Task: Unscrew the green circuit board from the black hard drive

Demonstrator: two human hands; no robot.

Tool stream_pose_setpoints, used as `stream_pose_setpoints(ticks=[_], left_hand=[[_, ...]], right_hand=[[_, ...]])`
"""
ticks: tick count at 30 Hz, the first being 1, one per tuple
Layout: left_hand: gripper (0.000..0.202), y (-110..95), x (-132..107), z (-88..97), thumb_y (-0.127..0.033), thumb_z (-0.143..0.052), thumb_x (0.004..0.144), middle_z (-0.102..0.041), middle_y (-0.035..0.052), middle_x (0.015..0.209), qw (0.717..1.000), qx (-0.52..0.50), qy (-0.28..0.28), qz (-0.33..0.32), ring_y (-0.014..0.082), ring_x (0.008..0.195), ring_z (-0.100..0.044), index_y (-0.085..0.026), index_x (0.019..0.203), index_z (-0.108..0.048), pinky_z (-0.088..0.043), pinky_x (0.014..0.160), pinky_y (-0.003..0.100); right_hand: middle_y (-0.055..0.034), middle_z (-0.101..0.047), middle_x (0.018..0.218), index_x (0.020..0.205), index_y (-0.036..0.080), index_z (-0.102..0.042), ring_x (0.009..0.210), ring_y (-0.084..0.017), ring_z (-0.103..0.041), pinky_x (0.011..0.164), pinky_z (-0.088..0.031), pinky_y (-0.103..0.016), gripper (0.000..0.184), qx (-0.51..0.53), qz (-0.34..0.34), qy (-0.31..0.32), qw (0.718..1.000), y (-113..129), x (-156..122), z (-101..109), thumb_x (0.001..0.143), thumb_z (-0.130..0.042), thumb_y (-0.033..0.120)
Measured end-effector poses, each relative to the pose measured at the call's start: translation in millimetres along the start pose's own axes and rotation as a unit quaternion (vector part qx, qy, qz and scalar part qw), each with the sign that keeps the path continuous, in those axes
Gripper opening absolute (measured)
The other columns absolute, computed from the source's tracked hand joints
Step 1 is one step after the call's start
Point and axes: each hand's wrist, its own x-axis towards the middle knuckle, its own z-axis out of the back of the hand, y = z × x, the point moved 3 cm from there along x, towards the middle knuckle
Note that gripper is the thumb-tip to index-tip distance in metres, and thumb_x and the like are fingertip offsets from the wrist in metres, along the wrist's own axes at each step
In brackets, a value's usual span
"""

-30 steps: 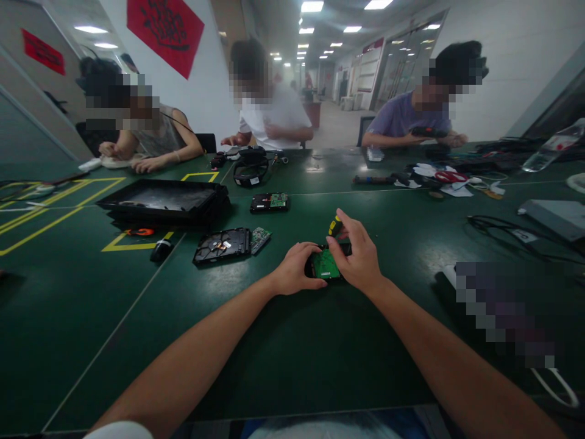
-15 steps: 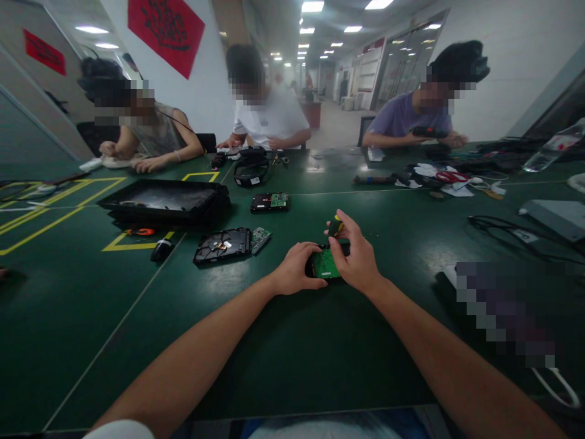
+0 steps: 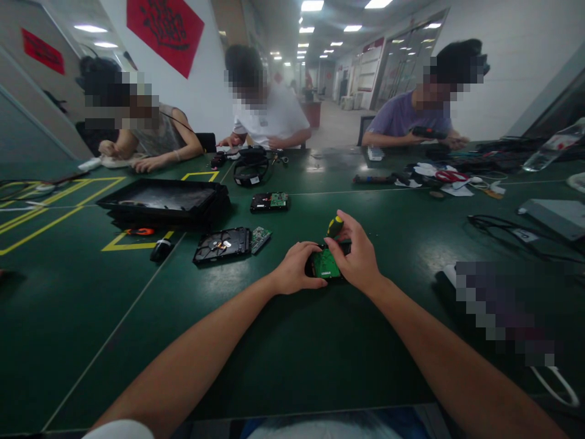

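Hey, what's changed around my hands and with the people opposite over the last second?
The yellow-and-dark tool handle shows different markings, so it seems to have turned in your right hand. Opposite, the middle co-worker has dipped their head and leaned toward picture left. Nothing was let go; your left hand stays on the green-board drive.

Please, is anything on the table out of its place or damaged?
A small circuit board sits askew by the right end of a black drive, seemingly loose, whereas the drive farther back has its green board on top. I see no clear damage.
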Motion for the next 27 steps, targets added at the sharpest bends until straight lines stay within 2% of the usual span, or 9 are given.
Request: stream_pose_setpoints(ticks=[3,8,14,19,25,27], left_hand=[[0.080,1.1,0.2,-0.7,-0.052,-0.089,0.069,-0.057,0.0155,0.141,1.000,-0.003,0.001,0.000,0.0369,0.132,-0.054,-0.022,0.135,-0.055,-0.038,0.118,0.059],[0.079,-0.4,-0.1,-0.4,-0.050,-0.089,0.069,-0.057,0.0151,0.141,1.000,-0.003,-0.001,0.002,0.0368,0.134,-0.053,-0.022,0.134,-0.056,-0.037,0.118,0.059],[0.080,-2.0,-0.1,1.1,-0.050,-0.090,0.068,-0.058,0.0154,0.140,1.000,-0.009,-0.001,0.001,0.0373,0.132,-0.054,-0.021,0.134,-0.056,-0.039,0.117,0.058],[0.080,-0.5,-0.1,0.7,-0.051,-0.089,0.068,-0.058,0.0147,0.141,1.000,-0.008,0.002,0.008,0.0376,0.135,-0.053,-0.023,0.134,-0.056,-0.033,0.121,0.061],[0.079,-1.8,0.3,1.1,-0.049,-0.090,0.067,-0.058,0.0146,0.142,1.000,-0.011,0.004,0.013,0.0382,0.134,-0.054,-0.023,0.134,-0.056,-0.032,0.121,0.063],[0.079,-2.3,0.4,1.3,-0.048,-0.091,0.066,-0.058,0.0140,0.142,1.000,-0.015,0.002,0.014,0.0384,0.134,-0.053,-0.025,0.133,-0.057,-0.031,0.121,0.064]], right_hand=[[-0.0103,-0.063,0.130,0.157,0.034,-0.037,0.097,-0.027,-0.070,0.090,-0.063,-0.052,0.067,-0.022,0.006,0.003,1.000,1.2,-0.1,0.3,0.096,-0.066,0.034],[-0.0095,-0.064,0.132,0.161,0.034,-0.027,0.104,-0.026,-0.070,0.098,-0.060,-0.052,0.067,0.013,0.004,0.017,1.000,1.9,0.3,-0.6,0.101,-0.057,0.030],[-0.0104,-0.062,0.133,0.158,0.034,-0.035,0.106,-0.028,-0.069,0.093,-0.062,-0.051,0.068,-0.039,0.032,-0.002,0.999,2.5,0.7,2.0,0.097,-0.064,0.031],[-0.0103,-0.061,0.140,0.162,0.033,-0.025,0.113,-0.027,-0.068,0.101,-0.059,-0.051,0.070,0.001,0.012,0.020,1.000,1.0,0.3,0.0,0.100,-0.057,0.027],[-0.0093,-0.063,0.134,0.158,0.036,-0.034,0.100,-0.026,-0.070,0.090,-0.063,-0.051,0.066,-0.023,0.019,-0.001,1.000,1.9,0.0,0.6,0.098,-0.062,0.032],[-0.0092,-0.063,0.136,0.159,0.036,-0.033,0.101,-0.026,-0.069,0.092,-0.062,-0.052,0.065,-0.018,0.019,0.006,1.000,2.7,0.2,0.6,0.100,-0.059,0.032]])
